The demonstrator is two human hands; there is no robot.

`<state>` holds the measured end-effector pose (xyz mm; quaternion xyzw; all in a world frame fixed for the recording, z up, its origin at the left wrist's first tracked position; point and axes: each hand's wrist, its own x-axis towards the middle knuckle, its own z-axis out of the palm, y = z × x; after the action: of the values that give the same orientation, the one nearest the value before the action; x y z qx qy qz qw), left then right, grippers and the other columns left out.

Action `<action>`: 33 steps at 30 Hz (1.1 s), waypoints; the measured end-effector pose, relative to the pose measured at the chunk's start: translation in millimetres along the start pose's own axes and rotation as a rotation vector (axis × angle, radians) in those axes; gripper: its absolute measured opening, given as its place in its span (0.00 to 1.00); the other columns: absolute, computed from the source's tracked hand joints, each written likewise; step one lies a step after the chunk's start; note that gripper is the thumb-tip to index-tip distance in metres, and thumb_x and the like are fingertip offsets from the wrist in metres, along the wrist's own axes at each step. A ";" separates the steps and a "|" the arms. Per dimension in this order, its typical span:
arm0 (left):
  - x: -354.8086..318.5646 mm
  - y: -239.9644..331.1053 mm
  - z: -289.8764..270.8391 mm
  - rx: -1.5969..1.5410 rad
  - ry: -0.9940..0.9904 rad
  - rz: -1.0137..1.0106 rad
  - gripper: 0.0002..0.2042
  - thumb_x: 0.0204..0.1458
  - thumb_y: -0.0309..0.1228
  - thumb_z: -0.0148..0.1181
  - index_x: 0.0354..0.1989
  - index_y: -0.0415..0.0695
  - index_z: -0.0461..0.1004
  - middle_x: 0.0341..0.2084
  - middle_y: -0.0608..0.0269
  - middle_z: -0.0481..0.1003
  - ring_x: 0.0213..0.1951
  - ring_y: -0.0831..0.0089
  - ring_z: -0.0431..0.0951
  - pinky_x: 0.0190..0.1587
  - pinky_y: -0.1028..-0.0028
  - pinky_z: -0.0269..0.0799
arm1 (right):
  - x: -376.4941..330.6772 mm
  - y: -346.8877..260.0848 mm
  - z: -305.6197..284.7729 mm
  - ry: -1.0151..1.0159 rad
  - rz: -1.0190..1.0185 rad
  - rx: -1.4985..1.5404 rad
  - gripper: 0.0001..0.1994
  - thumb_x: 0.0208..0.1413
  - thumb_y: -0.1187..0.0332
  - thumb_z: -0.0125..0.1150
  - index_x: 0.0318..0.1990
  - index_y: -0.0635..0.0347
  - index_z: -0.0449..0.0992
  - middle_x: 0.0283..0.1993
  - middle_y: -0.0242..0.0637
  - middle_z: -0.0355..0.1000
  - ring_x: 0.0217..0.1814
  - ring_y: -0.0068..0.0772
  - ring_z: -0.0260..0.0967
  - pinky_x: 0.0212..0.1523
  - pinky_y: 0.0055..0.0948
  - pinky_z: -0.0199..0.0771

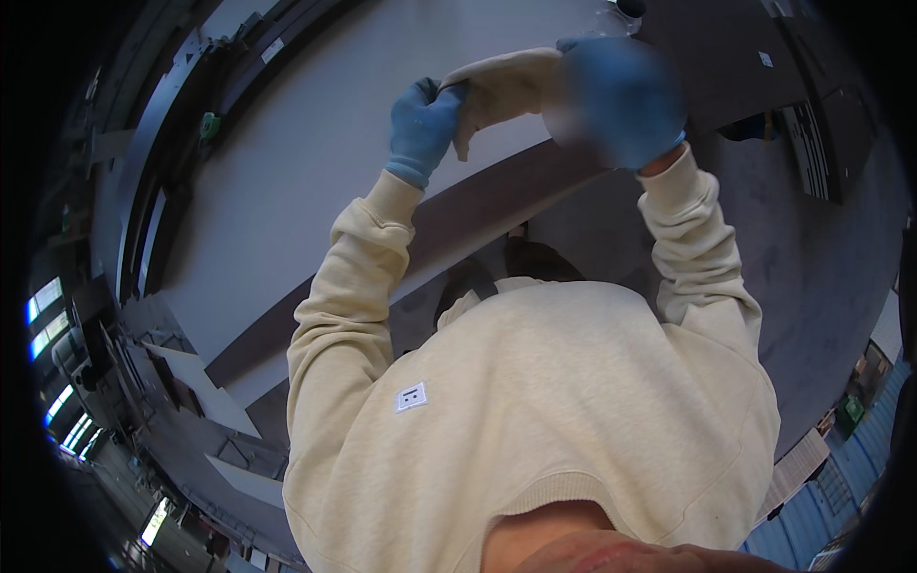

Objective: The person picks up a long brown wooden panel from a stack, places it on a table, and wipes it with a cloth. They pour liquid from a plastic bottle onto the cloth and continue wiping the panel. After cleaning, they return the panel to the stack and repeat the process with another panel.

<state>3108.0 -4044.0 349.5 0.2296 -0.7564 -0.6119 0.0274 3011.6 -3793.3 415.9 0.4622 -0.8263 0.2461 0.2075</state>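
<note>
A beige cloth (503, 84) is stretched between my two blue-gloved hands, above a large pale board. My left hand (422, 124) is closed around the cloth's left end, with a loose corner hanging beside its fingers. At the other end, my right hand (626, 105) grips the cloth; much of this hand is blurred, so its fingers show only in part. Just beyond the right hand stands a clear container (611, 21) with a dark top, partly cut off by the picture's edge.
The pale board (277, 205) spreads out in front of me with a dark brown edge strip. Long dark profiles (153, 229) and a green tape measure (209, 124) lie to the left. Dark panels (716, 62) stand at the right, with slatted pieces (807, 148) beside them.
</note>
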 end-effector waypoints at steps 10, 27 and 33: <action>-27.0 -17.8 -36.6 -0.679 -0.181 -0.134 0.15 0.67 0.28 0.49 0.56 0.36 0.75 0.48 0.50 0.80 0.48 0.60 0.83 0.53 0.61 0.83 | -77.9 -124.1 54.7 -0.193 0.527 0.424 0.28 0.63 0.51 0.69 0.61 0.64 0.75 0.60 0.46 0.76 0.55 0.47 0.79 0.56 0.41 0.78; -27.6 -25.9 4.6 -0.310 -0.178 -0.159 0.15 0.66 0.36 0.54 0.47 0.35 0.80 0.35 0.56 0.83 0.33 0.64 0.84 0.37 0.65 0.81 | -105.3 -24.5 93.5 -0.056 0.984 0.628 0.39 0.60 0.47 0.72 0.69 0.68 0.69 0.67 0.54 0.70 0.70 0.50 0.69 0.69 0.43 0.72; -37.1 27.2 37.7 0.322 0.200 0.241 0.14 0.61 0.36 0.59 0.37 0.36 0.83 0.26 0.49 0.82 0.28 0.62 0.83 0.35 0.63 0.79 | -105.3 -131.8 104.6 -0.048 0.824 0.675 0.35 0.58 0.52 0.73 0.69 0.60 0.69 0.67 0.58 0.70 0.68 0.62 0.70 0.64 0.51 0.74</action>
<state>3120.4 -3991.5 374.6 0.1984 -0.8598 -0.4497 0.1385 3164.9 -3845.8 301.2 0.1459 -0.8187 0.5487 -0.0855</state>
